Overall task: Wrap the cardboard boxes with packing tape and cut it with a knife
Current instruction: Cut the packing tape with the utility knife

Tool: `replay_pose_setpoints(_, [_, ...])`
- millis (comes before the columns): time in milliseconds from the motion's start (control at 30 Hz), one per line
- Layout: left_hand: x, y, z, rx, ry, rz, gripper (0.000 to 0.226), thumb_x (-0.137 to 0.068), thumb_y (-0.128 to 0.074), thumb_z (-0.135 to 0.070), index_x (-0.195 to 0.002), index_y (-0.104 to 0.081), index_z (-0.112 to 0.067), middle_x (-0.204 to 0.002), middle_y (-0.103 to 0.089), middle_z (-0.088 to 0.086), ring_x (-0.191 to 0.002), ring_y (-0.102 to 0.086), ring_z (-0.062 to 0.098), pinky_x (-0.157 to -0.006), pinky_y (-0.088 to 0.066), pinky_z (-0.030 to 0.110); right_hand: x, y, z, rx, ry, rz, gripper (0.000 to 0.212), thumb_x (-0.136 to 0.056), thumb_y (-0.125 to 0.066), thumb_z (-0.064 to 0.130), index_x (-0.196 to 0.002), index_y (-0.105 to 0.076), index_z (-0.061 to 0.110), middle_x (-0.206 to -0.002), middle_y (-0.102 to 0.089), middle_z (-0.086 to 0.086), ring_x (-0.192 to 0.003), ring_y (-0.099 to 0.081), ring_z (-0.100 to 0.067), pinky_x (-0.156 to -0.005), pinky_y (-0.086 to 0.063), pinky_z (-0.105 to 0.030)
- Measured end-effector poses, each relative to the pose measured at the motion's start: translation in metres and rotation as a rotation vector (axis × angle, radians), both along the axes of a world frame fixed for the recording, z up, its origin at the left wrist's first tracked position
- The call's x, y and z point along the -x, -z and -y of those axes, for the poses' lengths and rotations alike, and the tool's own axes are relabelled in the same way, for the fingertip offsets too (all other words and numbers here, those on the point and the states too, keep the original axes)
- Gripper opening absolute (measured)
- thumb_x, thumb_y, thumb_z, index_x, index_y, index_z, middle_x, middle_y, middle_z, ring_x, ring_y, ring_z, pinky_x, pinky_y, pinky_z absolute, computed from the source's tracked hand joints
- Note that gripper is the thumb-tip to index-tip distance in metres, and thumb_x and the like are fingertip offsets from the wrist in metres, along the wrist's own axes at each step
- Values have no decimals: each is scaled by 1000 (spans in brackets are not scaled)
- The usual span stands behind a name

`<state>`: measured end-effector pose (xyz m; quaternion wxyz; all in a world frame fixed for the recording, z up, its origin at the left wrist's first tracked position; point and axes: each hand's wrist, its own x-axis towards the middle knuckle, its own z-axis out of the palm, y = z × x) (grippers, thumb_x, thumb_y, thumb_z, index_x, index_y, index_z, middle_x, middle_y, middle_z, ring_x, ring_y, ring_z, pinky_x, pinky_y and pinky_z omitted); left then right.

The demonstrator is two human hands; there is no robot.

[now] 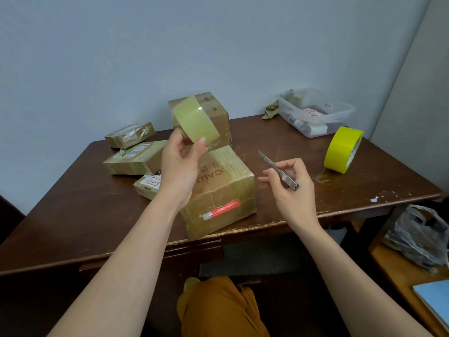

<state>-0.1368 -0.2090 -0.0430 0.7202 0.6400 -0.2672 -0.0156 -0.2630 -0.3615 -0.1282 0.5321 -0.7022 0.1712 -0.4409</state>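
My left hand (181, 161) holds a roll of clear yellowish packing tape (194, 120) up in the air above the table. Below it stands a taped cardboard box (223, 190) with a red label on its front, at the table's near edge. To the right of that box, my right hand (289, 183) grips a metal utility knife (277, 170), whose blade points up and to the left. A taller cardboard box (218, 115) stands behind, partly hidden by the roll.
Three smaller taped parcels lie at the left: (130, 135), (136, 158), (148, 187). A bright yellow tape roll (343, 149) stands on edge at the right. A clear plastic bin (315, 113) sits at the back right corner. The dark wooden table (73, 215) has worn edges.
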Motion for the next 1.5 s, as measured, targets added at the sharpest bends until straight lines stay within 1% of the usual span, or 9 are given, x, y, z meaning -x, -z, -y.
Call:
replay_pose_setpoints(200, [17, -22, 9, -73, -66, 221, 15, -97, -60, -9, -94, -60, -24, -90, -70, -15, -83, -68, -3, -79, -54, 18, 26, 0, 46, 555, 29, -908, 52, -82, -66, -6, -119, -45, 24, -101, -62, -4, -94, -64, -25, -67, -47, -30])
replay_pose_setpoints(367, [50, -34, 35, -98, 41, 243, 6, -96, -62, -13, -92, -59, -16, -100, -68, 14, -95, -65, 29, -91, -53, 47, 35, 7, 60, 591, -88, -1085, 78, -83, -61, -13, -149, -43, 25, -157, -38, -4, -145, -33, -22, -115, -33, -32])
replay_pose_setpoints(467, [68, -27, 47, -146, 86, 225, 4, -95, -62, -16, -92, -61, -19, -97, -70, 2, -92, -67, 19, -89, -55, 45, 46, 1, 65, 466, -135, -954, 75, -84, -55, -18, -147, -47, 22, -155, -41, -4, -144, -35, -18, -112, -30, -22])
replay_pose_setpoints(600, [87, 1, 61, -244, 158, 193, 4, -96, -61, -20, -92, -61, -21, -93, -69, -10, -89, -66, 5, -88, -55, 38, 60, -35, 62, 167, -27, -301, 34, -96, -52, 1, -109, -70, 27, -107, -71, 11, -87, -63, 0, -80, -47, -14])
replay_pose_setpoints(667, [97, 17, 68, -292, 175, 138, 5, -96, -61, -21, -91, -61, -22, -93, -68, -8, -91, -66, 10, -89, -54, 41, 63, -53, 61, -22, -141, -141, 25, -93, -52, 20, -102, -74, 28, -105, -74, 10, -102, -66, -4, -92, -49, -21])
replay_pose_setpoints(900, [120, 51, 83, -329, 302, -113, 23, -86, -72, -7, -99, -62, -24, -97, -69, -7, -88, -66, 4, -76, -55, 22, 65, -45, 58, -147, -289, -154, 18, -93, -66, 12, -111, -69, 13, -98, -77, 1, -89, -71, -9, -71, -55, -22])
replay_pose_setpoints(1200, [119, 58, 99, -277, 198, -669, 47, -82, -72, 5, -112, -49, -22, -109, -55, 6, -104, -58, 24, -89, -54, 38, 63, -32, 61, -241, -340, -46, 23, -89, -67, 3, -105, -69, 19, -97, -78, -2, -89, -74, -16, -72, -60, -29])
replay_pose_setpoints(1367, [119, 55, 108, -297, 243, -688, 38, -83, -72, 6, -102, -51, -20, -104, -54, 5, -92, -59, 20, -73, -53, 28, 54, -25, 77, -187, -161, -7, 23, -88, -67, -4, -98, -65, 16, -89, -77, 0, -89, -72, -21, -83, -58, -35])
replay_pose_setpoints(1500, [117, 60, 118, -357, 231, -557, 28, -85, -72, 0, -103, -59, -17, -102, -63, 2, -96, -62, 18, -84, -55, 32, 57, -20, 88, -94, -131, -50, 21, -89, -69, 1, -100, -65, 19, -97, -76, -8, -96, -73, -24, -85, -58, -35])
